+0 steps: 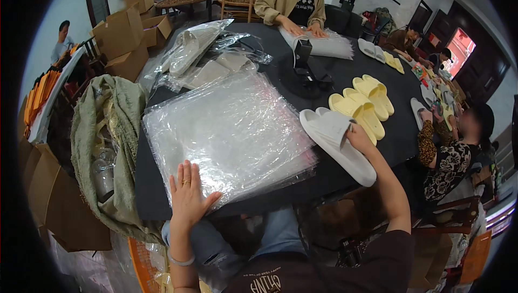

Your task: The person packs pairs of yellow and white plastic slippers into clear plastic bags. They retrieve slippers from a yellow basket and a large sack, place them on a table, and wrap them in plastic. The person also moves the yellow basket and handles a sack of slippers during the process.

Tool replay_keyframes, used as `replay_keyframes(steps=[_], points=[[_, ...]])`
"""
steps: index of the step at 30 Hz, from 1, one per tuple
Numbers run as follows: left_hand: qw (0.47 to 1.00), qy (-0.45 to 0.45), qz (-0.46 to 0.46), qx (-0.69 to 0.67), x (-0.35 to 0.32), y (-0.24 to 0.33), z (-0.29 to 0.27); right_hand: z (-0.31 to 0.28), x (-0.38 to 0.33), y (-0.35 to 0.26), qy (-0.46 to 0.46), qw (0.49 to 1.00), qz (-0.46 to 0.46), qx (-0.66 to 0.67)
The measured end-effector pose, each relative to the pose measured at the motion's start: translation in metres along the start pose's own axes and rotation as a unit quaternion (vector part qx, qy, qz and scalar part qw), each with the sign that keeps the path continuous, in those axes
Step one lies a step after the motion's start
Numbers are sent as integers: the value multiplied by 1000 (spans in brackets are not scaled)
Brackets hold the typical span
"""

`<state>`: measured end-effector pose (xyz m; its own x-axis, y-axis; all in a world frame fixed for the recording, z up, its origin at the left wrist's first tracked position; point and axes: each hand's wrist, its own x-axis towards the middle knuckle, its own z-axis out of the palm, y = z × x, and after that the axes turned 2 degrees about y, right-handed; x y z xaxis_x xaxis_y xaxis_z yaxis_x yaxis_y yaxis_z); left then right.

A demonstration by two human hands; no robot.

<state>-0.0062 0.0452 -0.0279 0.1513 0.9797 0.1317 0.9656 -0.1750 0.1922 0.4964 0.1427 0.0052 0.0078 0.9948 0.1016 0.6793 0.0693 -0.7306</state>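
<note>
My left hand (188, 195) lies flat with spread fingers on the near left corner of a stack of clear plastic bags (226, 125). A ring and a bracelet show on that side. In my right hand (359, 137) is a pair of white slide sandals (337, 144), gripped at the strap over the right edge of the stack; one slide mostly covers the other. Just beyond it sit several yellow slide sandals (361, 107) in a row on the black table (280, 196). At the far left of the stack lie bagged pale slides (194, 50).
A black stand (310, 77) rises mid-table. Across from me, a person (294, 4) presses on another bag stack (324, 45). Another person (456, 147) handles slides at the right. A green woven sack (91, 131) and cardboard boxes (121, 34) stand at the left.
</note>
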Motion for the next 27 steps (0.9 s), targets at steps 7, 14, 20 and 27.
replay_keyframes(steps=[7, 14, 20, 27], points=[[1000, -20, -3, 12, 0, -2, -1, 17, 27, 48, 86, 989, -32, -118], [1000, -7, -5, 14, 0, -4, 1, -37, 91, 108, 216, 943, 70, -245], [998, 51, 1, -46, 3, 0, -14, -71, 98, 144, 62, 868, 253, -422], [947, 188, -223, -135, 17, -45, -4, 39, 66, -55, 20, 991, -92, -96]])
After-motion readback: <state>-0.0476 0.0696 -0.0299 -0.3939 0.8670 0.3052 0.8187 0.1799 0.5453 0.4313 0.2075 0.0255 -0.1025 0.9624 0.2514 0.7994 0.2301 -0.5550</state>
